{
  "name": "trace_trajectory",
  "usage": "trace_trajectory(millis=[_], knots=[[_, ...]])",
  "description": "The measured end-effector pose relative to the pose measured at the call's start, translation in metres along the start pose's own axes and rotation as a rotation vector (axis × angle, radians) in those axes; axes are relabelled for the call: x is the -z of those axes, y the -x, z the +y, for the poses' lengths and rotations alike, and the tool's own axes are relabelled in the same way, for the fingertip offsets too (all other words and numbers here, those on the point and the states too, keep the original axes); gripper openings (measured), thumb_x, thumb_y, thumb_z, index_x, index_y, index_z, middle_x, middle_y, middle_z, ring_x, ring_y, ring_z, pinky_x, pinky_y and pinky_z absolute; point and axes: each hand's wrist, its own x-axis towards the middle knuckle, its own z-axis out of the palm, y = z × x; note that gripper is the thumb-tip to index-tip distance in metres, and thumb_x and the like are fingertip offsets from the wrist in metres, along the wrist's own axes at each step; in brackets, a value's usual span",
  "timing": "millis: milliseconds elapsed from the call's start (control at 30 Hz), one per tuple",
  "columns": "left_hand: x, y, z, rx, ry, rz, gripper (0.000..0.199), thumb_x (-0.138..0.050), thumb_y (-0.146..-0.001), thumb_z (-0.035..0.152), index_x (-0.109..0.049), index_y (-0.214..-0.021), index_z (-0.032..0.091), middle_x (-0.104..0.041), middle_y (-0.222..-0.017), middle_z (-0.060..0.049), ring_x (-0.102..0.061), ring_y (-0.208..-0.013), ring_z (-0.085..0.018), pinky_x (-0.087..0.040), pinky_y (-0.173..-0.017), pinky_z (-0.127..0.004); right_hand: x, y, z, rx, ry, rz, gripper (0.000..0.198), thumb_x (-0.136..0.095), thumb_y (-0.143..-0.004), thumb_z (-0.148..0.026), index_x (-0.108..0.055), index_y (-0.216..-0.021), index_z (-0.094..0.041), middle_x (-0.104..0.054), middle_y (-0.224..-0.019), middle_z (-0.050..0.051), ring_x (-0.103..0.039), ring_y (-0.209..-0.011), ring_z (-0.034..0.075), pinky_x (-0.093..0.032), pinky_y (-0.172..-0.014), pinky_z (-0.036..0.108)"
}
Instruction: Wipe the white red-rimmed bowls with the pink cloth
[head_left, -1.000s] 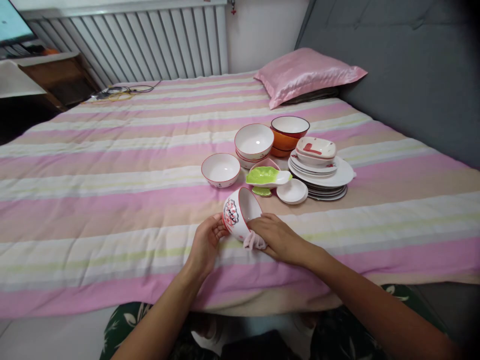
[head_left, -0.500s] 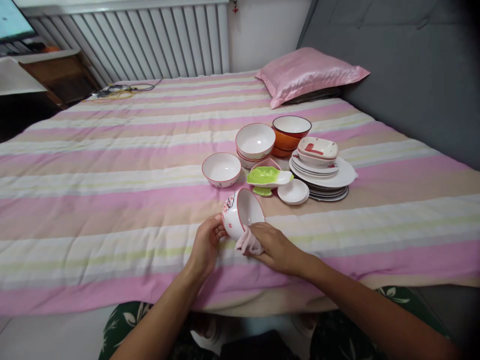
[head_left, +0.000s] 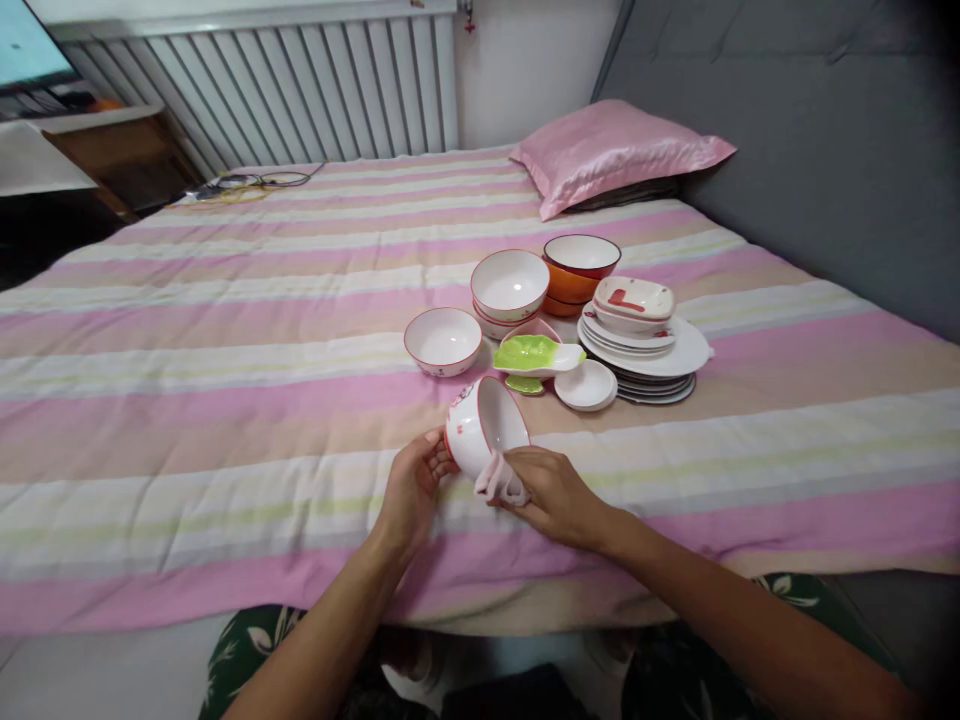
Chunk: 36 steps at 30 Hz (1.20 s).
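A white bowl (head_left: 469,432) with a red rim and a printed pattern is tilted on its side above the bed, its mouth facing right. My left hand (head_left: 414,486) holds it by the base, fingers curled beneath. With my right hand (head_left: 553,494) I grip a pale pink cloth (head_left: 501,482) pressed over the bowl's near rim; the fingertips are partly hidden. Just beyond stands a similar upright bowl (head_left: 443,342). Beside it lie a green and white cabbage-shaped dish (head_left: 534,354) and small white saucers (head_left: 586,385).
Behind are stacked white bowls (head_left: 511,284) and orange bowls (head_left: 570,287). To the right, a stack of plates (head_left: 691,346) carries rectangular dishes (head_left: 634,300). A pink pillow (head_left: 619,155) lies near the grey headboard (head_left: 780,130). Cables (head_left: 251,184) lie at the bed's far left.
The held bowl has turned slightly, so its printed pattern sits farther up and its red base shows more. The cloth has shifted a little along the rim with my right hand.
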Motion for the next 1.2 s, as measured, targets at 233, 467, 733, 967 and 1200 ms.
trace_trajectory(millis=[233, 467, 733, 967, 1200], knots=[[0.004, 0.000, -0.001, 0.005, 0.010, 0.033, 0.029, -0.059, -0.069, 0.035, -0.069, -0.082, 0.011, -0.066, -0.072, -0.006, -0.057, -0.067, -0.016, -0.045, -0.065, -0.026, 0.002, 0.000, -0.009, -0.147, -0.131, 0.000, 0.029, -0.057, -0.084, -0.046, -0.056, -0.078, -0.017, -0.063, -0.071, 0.003, -0.057, -0.062, 0.016, -0.043, -0.058, 0.025], [0.003, -0.003, -0.002, -0.008, 0.001, 0.041, 0.024, -0.059, -0.068, 0.031, -0.069, -0.078, 0.012, -0.065, -0.071, -0.004, -0.055, -0.065, -0.014, -0.044, -0.064, -0.024, 0.003, -0.001, 0.008, 0.055, 0.110, -0.203, 0.054, -0.056, -0.075, -0.010, -0.043, -0.126, -0.019, -0.060, -0.121, 0.011, -0.055, -0.112, 0.022, -0.029, -0.104, 0.046], [0.003, -0.002, -0.001, -0.008, -0.007, 0.007, 0.027, -0.056, -0.069, 0.031, -0.069, -0.083, 0.011, -0.065, -0.072, -0.005, -0.055, -0.067, -0.014, -0.044, -0.065, -0.024, -0.003, 0.000, 0.012, 0.161, 0.059, -0.025, 0.028, -0.052, -0.078, -0.014, -0.056, -0.106, -0.015, -0.069, -0.096, 0.012, -0.063, -0.090, 0.023, -0.045, -0.086, 0.039], [0.003, 0.002, -0.004, -0.048, -0.069, -0.064, 0.026, -0.058, -0.071, 0.033, -0.068, -0.083, 0.012, -0.065, -0.073, -0.006, -0.055, -0.067, -0.015, -0.043, -0.065, -0.025, 0.003, 0.000, -0.012, -0.093, -0.116, 0.084, 0.030, -0.057, -0.083, -0.045, -0.053, -0.072, -0.018, -0.060, -0.065, 0.003, -0.054, -0.055, 0.015, -0.041, -0.053, 0.025], [0.002, 0.002, -0.004, -0.040, -0.070, -0.016, 0.022, -0.056, -0.070, 0.031, -0.067, -0.076, 0.014, -0.059, -0.067, -0.002, -0.052, -0.063, -0.014, -0.043, -0.063, -0.024, -0.001, 0.000, 0.004, 0.062, 0.085, -0.122, 0.034, -0.061, -0.078, -0.022, -0.053, -0.112, -0.016, -0.067, -0.100, 0.010, -0.062, -0.092, 0.024, -0.045, -0.083, 0.036]])
